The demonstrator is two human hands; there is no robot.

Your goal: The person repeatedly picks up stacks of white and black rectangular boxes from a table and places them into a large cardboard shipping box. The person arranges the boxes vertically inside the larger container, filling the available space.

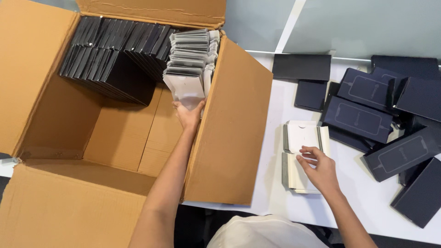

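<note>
reaching hands [188, 115], white sleeves [186, 69], cardboard box [229, 133]

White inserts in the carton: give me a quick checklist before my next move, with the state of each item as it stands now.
1. Left hand on the row of white inserts in the cardboard carton: ok, fingers touch the front one.
2. Firm grip on one insert: cannot tell.
3. Right hand on the white folded tray on the table: ok.
4. Carton flaps open, access free: ok.
5. Black sleeves in the carton standing in rows: ok.
6. Dark boxes at the right tidy: not ok, loosely piled.
</note>
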